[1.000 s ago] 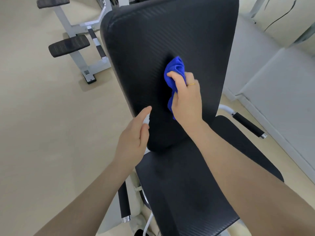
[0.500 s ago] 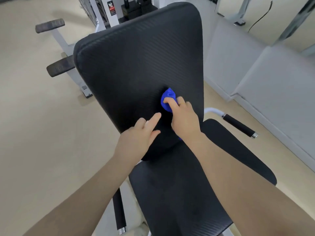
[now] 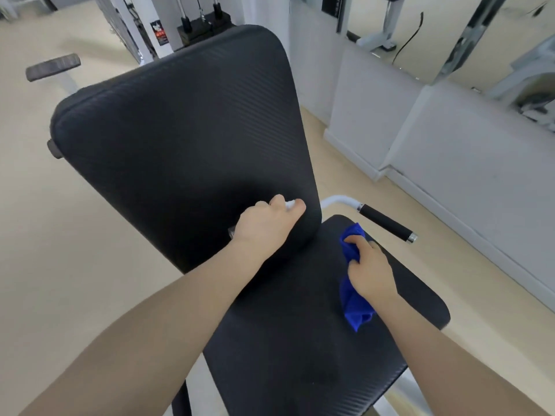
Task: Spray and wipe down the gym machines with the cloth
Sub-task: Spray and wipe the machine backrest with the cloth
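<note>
The gym machine has a black padded backrest (image 3: pixel 186 139) rising above a black padded seat (image 3: pixel 300 340). My right hand (image 3: pixel 371 270) grips a bunched blue cloth (image 3: pixel 354 307) and holds it against the seat's right side, near the backrest's lower corner. My left hand (image 3: pixel 264 226) is curled around a small spray bottle (image 3: pixel 289 204), of which only a white tip shows between the fingers. That hand is at the lower right part of the backrest.
A white bar with a black foam handle (image 3: pixel 386 223) sticks out right of the seat. A weight stack and cables (image 3: pixel 198 25) stand behind the backrest. A padded arm (image 3: pixel 52 67) is at far left. Low grey walls with mirrors (image 3: pixel 450 139) run along the right.
My right hand has carried the cloth down from the middle of the backrest onto the seat. My left hand has shifted right across the lower backrest. The camera view has tilted upward.
</note>
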A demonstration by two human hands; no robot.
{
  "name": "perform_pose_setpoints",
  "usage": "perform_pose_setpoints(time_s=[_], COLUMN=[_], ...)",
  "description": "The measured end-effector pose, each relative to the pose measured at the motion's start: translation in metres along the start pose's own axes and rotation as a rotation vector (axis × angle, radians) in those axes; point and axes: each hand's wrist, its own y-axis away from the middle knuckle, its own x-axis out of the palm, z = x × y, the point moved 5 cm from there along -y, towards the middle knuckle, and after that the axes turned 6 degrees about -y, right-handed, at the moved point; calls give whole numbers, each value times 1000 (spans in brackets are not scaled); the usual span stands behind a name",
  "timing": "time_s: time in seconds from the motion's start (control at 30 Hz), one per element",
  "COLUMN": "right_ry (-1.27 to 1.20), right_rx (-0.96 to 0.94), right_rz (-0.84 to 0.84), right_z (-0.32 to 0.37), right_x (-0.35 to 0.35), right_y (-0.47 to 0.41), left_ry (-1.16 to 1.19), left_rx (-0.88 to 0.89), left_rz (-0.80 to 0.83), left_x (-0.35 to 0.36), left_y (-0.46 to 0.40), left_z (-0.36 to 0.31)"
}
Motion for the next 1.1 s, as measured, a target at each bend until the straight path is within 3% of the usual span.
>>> perform_pose_setpoints(time_s=[0.1, 0.17, 0.3, 0.5, 0.6, 0.73, 0.87, 1.03, 1.1], right_ry=[-10, 6, -1, -15, 13, 24, 53, 69, 72], right_rx=[-11, -16, 20, -8, -66, -75, -74, -52, -46], right_rz=[14, 28, 60, 101, 105, 107, 116, 97, 73], right_z=[-2, -5, -13, 5, 16, 20, 18, 22, 27], right_x=[3, 4, 10, 32, 41, 48, 51, 58, 64], right_y=[1, 2, 5, 8, 10, 16, 23, 26, 25], left_ry=[122, 116, -33, 94, 107, 155, 203, 34, -47], left_rx=[6, -36, -40, 60, 60, 8, -76, -138, -99], left_rz=[109, 101, -48, -190, -120, 142, 188, -29, -5], left_x=[13, 18, 22, 33, 35, 52, 62, 63, 70], left_y=[-6, -3, 14, 48, 45, 46, 60, 76, 79], left_z=[-18, -18, -4, 17, 12, 1, 7, 29, 28])
